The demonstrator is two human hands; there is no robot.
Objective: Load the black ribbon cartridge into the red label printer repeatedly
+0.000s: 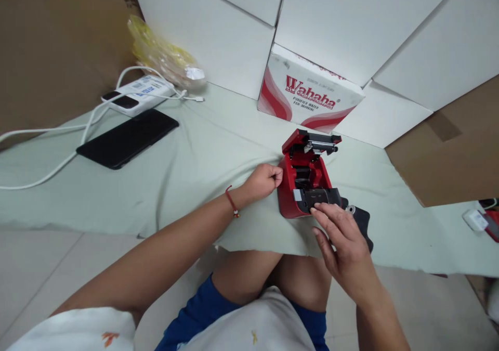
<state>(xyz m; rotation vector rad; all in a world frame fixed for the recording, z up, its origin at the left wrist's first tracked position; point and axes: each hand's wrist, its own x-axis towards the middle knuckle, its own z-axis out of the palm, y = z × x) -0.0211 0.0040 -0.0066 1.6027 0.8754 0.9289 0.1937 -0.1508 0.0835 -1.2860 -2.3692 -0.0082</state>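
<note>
Along the top of the frame, white cartons (351, 28) are stacked against each other, with sheets of brown cardboard at the upper left (50, 39) and the right (444, 153). One white carton with red Wahaha printing (307, 93) stands tilted at the upper middle. Below them, a pale green cloth (202, 184) covers the surface and hangs over its near edge, and a tiled floor (58, 257) shows at the lower left. The person's knees and blue shorts (198, 309) sit at the bottom of the frame.

At the left of the cloth lie a black phone (127, 138) and a white power bank (136, 95) with a white cable (47, 132) trailing from it. A crumpled yellow plastic bag (163, 52) sits behind them.

Right of center, a red device (300, 184) stands on the cloth with its lid swung open. The right hand (343, 247) is spread over a black part (319, 197) at the device's near end; I cannot tell whether it is gripping. The left hand (262, 182) is curled closed just beside the device's left wall, with a red string bracelet (231, 201) on its wrist.
</note>
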